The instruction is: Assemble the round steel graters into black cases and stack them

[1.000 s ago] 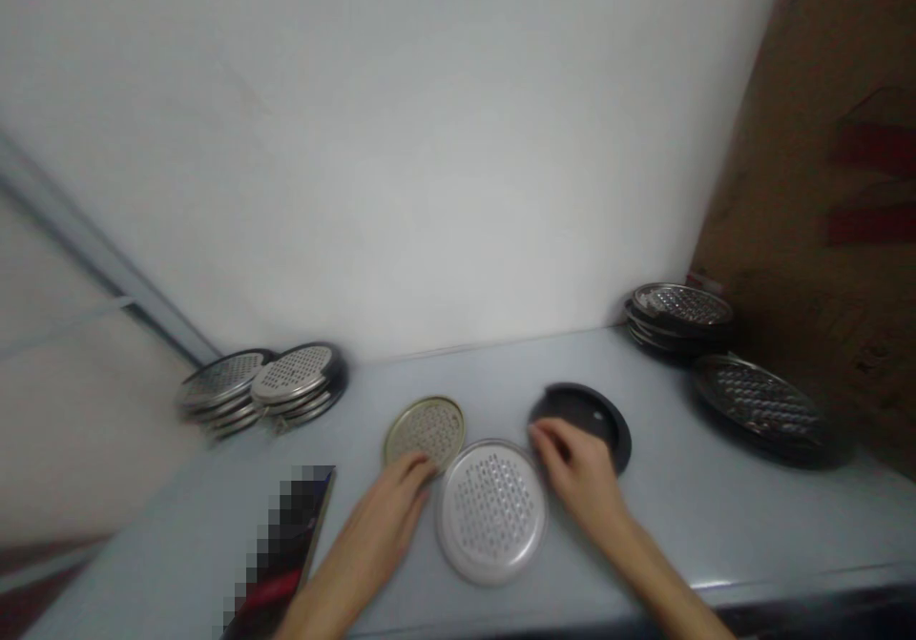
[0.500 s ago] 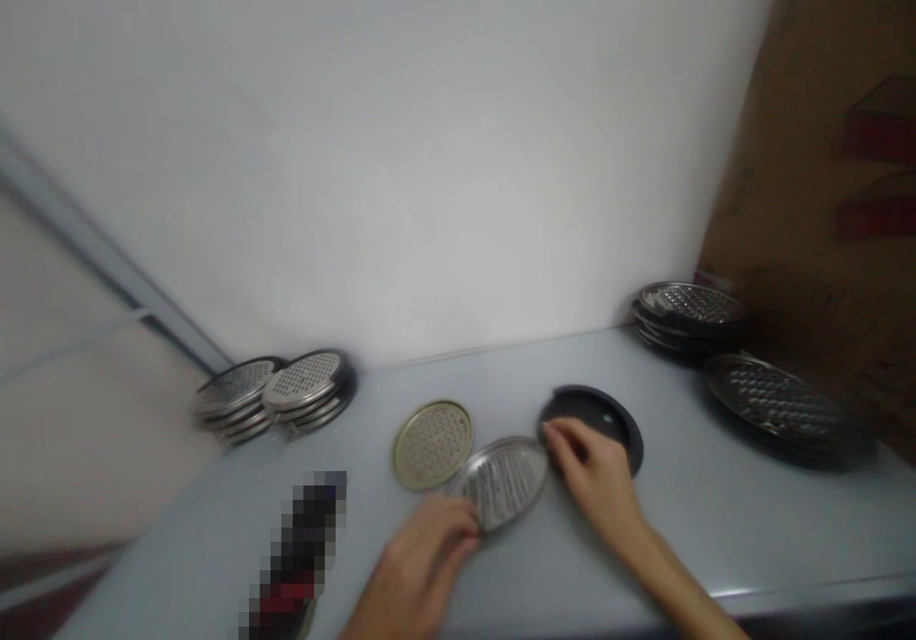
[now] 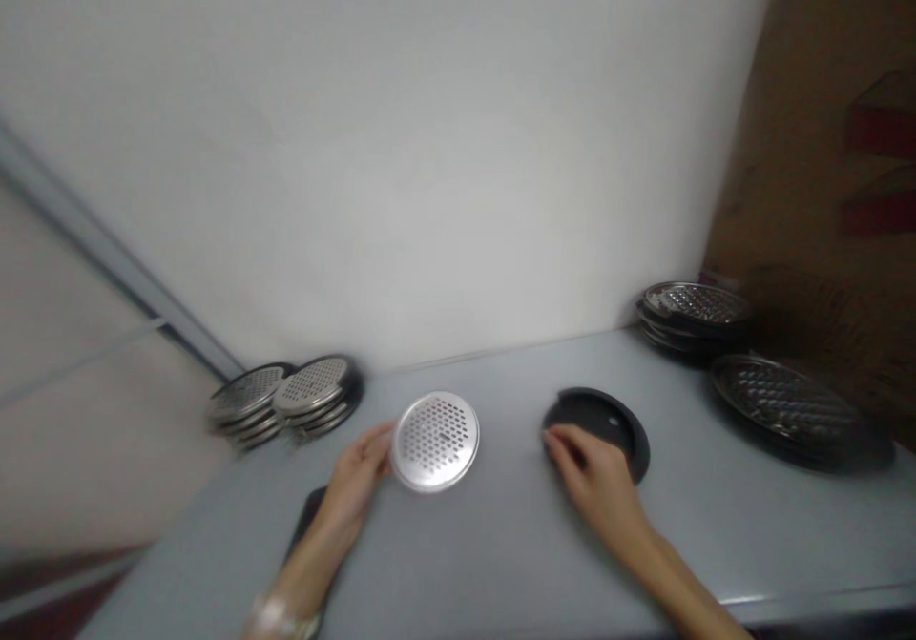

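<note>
My left hand (image 3: 358,473) has its fingers closed at the left rim of a round silver grater plate (image 3: 435,442), whose face has rows of slots. The plate covers the spot where a yellow-edged disc lay. To the right, my right hand (image 3: 597,473) reaches over a black round dish (image 3: 605,406) with a small pale spot in it. Thumb and fingertips pinch together at the dish's left rim, and the hand hides part of the dish.
Two stacks of grater plates (image 3: 311,387) stand at the back left. More stacked graters (image 3: 694,306) and a larger grater plate (image 3: 783,402) are at the right, by a cardboard box (image 3: 808,211). A dark object (image 3: 307,516) lies partly under my left forearm. A white wall closes the back.
The silver plate, tilted between both hands before, has moved left and back over the yellow-edged disc, now out of sight. My left hand went with it; my right hand stayed at the black dish.
</note>
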Action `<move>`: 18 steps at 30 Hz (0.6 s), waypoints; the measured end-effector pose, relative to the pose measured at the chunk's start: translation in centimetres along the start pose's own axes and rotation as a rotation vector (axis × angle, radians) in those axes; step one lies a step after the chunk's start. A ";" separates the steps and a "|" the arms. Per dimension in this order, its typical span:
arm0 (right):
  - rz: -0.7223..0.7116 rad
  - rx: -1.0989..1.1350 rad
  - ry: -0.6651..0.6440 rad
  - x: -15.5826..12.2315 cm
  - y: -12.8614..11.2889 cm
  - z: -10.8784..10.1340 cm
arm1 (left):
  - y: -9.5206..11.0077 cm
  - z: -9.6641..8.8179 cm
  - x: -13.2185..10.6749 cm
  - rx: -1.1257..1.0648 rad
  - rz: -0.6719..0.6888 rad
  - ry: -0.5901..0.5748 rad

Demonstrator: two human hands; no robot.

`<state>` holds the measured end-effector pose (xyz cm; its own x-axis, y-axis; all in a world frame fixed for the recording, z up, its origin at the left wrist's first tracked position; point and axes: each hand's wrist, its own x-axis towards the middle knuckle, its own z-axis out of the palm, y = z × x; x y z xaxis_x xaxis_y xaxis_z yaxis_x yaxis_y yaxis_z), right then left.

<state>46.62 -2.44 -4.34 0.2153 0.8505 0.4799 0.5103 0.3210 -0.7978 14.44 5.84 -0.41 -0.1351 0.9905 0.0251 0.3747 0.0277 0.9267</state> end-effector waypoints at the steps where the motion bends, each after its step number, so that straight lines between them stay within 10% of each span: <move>1: -0.005 -0.002 -0.003 0.0 0.1 0.0 | -0.3 -0.3 0.5 0.033 -0.009 -0.014; 12: -0.107 -0.071 -0.056 -0.3 0.6 0.5 | -0.6 -0.6 2.8 0.463 0.226 -0.032; 18: -0.144 -0.121 -0.108 -0.5 1.2 0.6 | 0.1 2.6 1.5 0.718 0.364 -0.366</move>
<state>46.58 -2.25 -5.75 0.0452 0.8412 0.5389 0.6267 0.3962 -0.6710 16.67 7.72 -1.22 0.3605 0.9320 0.0368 0.8397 -0.3415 0.4223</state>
